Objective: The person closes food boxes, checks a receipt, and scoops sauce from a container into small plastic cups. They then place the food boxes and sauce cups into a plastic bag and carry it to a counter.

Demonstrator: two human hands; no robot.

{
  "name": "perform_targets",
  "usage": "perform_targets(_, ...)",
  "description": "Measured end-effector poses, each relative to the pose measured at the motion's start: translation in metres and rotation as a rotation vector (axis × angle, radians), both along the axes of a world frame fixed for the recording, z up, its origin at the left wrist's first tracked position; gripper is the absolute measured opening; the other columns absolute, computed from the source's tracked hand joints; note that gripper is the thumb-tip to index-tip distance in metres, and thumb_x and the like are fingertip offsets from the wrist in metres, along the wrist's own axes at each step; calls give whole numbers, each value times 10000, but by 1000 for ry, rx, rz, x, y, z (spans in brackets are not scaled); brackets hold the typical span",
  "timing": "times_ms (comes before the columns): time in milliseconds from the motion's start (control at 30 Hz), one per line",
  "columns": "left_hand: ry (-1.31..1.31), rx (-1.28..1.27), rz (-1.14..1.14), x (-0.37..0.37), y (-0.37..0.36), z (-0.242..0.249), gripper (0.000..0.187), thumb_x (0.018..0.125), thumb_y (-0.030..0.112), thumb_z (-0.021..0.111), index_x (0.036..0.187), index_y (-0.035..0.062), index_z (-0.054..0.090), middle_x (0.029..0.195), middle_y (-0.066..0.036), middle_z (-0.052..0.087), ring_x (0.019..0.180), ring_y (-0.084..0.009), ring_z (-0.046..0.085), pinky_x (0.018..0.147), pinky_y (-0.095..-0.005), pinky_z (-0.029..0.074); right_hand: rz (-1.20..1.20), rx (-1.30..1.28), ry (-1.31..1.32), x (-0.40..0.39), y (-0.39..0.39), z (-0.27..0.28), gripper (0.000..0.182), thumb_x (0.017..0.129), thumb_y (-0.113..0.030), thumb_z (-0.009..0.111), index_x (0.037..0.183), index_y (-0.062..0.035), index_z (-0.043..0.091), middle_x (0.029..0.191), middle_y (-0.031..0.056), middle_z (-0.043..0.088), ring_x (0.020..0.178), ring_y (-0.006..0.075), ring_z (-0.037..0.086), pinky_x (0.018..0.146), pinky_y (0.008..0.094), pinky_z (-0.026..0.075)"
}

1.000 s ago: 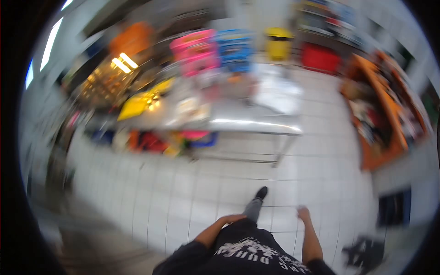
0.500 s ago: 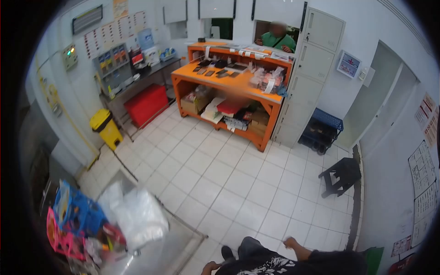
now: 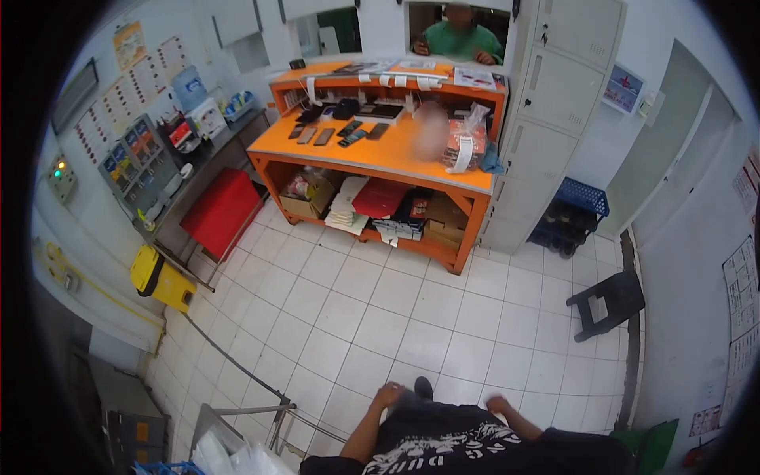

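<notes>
My left hand (image 3: pixel 388 394) hangs low by my left thigh, touching or close to my dark trousers; its fingers are too small and turned away to make out. My right hand (image 3: pixel 497 404) is at my right side over the tiled floor, blurred, with no object showing in it. Both hands are apart from any furniture. Ahead stands an orange workbench (image 3: pixel 372 150) with several phones (image 3: pixel 324 137) lying on its top. A plastic-bagged red bundle with a white paper slip (image 3: pixel 460 156) sits at its right end.
A person in green (image 3: pixel 463 41) stands behind the window. Left are a yellow bin (image 3: pixel 162 277), a red box (image 3: pixel 220 212) and a metal side table (image 3: pixel 226 431) with plastic bags. Right are grey lockers (image 3: pixel 546 111), a blue crate (image 3: pixel 584 196) and a black stool (image 3: pixel 606 307).
My view has moved forward, so the workbench looks larger and nearer. The bag-covered table has slid toward the lower left edge. My left hand shows further forward beside my body.
</notes>
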State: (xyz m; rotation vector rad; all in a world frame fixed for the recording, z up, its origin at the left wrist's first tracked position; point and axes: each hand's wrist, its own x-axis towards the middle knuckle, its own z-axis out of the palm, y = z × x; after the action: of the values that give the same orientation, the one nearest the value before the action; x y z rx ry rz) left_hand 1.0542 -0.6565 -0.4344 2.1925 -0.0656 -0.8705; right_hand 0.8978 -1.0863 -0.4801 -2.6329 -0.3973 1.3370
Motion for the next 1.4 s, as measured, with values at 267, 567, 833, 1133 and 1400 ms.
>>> perform_targets(267, -63, -87, 188, 152, 7, 3, 449, 887, 425, 578, 1041, 12, 664, 1050, -203, 683, 1023, -326, 644, 902, -413, 491, -973, 597, -486, 386, 32, 150, 232, 910, -231, 546, 942, -21, 641, 667, 91, 680, 591, 187, 660, 587, 330, 532)
perform_targets(567, 213, -467, 476, 479, -20, 84, 369, 936, 261, 572, 1156, -33, 608, 1062, -142, 661, 973, -203, 634, 839, -306, 519, -1063, 1029, -128, 665, 48, 213, 209, 929, -195, 541, 1037, -22, 585, 790, 55, 638, 688, 140, 624, 615, 267, 506)
perform_targets(833, 139, -663, 341, 749, -145, 148, 386, 950, 284, 581, 1170, -32, 553, 1091, -108, 641, 916, -180, 647, 776, -283, 503, -1099, 234, -949, 999, 3, 319, 562, 875, -452, 642, 1116, 55, 617, 918, 215, 670, 894, 405, 636, 848, 446, 485)
perform_targets(1133, 219, -641, 472, 891, -272, 240, 759, 921, 390, 643, 1445, -34, 295, 1332, -199, 503, 1246, -253, 490, 1004, -360, 423, -1530, 644, -761, 1067, -58, 266, 457, 956, -355, 507, 941, 79, 649, 889, 255, 653, 868, 369, 653, 778, 443, 507)
perform_targets(1400, 215, -1022, 137, 935, -297, 287, 840, 880, 302, 708, 1488, -6, 218, 1423, -181, 413, 1276, -266, 465, 1063, -380, 388, -2017, 1580, -449, 1046, -36, 359, 394, 990, -281, 492, 1239, 23, 515, 1151, 148, 609, 1038, 234, 620, 904, 371, 519)
